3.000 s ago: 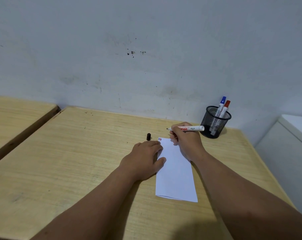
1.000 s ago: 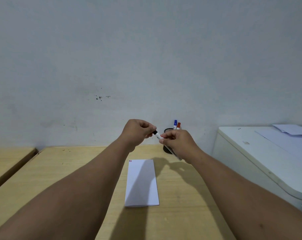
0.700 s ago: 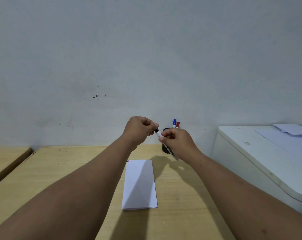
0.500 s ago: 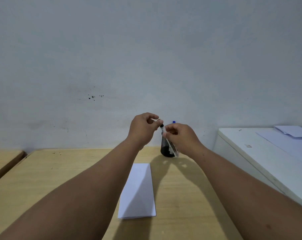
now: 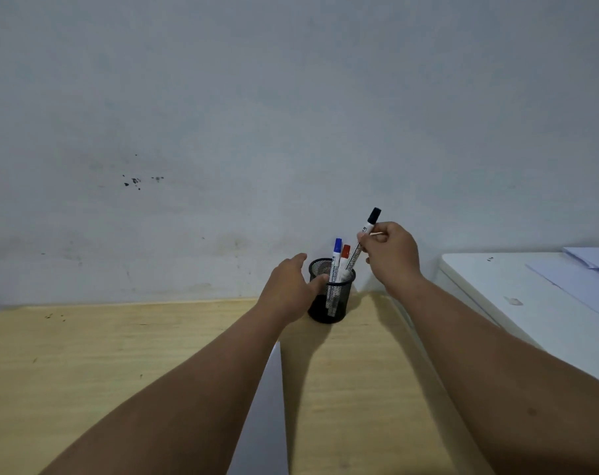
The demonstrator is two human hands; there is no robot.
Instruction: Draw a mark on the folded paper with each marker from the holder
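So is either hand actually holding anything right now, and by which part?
The right hand pinches the black-capped marker by the middle of its white barrel, below the cap. The left hand rests against the mesh holder, not clearly gripping it.

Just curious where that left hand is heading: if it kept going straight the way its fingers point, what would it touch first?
Most likely the black mesh holder: the left hand is already at its left side, thumb by the rim. Past it stands the wall.
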